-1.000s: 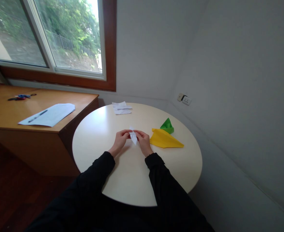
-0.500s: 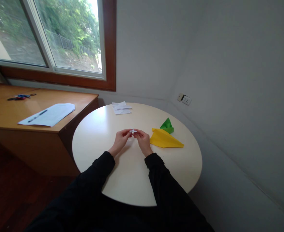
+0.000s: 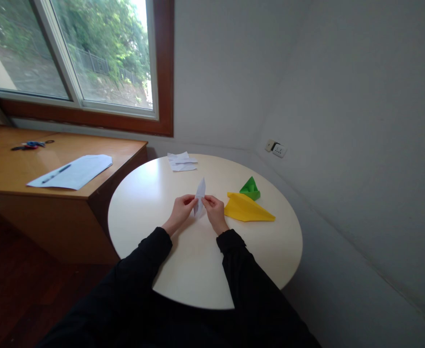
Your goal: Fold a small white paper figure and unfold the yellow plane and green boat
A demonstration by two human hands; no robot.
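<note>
at the left i see a wooden desk (image 3: 2, 169) with a dark pen (image 3: 56, 174) on a white sheet (image 3: 85, 169). near its edge stands the round cream table (image 3: 140, 212), smooth top stretching from its left rim to the person's left hand (image 3: 179, 212). that hand is nearly closed, thumb and fingers pinching a folded white paper (image 3: 200, 193), slim and pointed, over the table's middle. the right hand (image 3: 214, 212) pinches the paper's other side just as narrowly. just beside it lies a yellow paper plane (image 3: 248, 209), nose pointing right, with a peaked green folded paper (image 3: 250, 188) behind.
</note>
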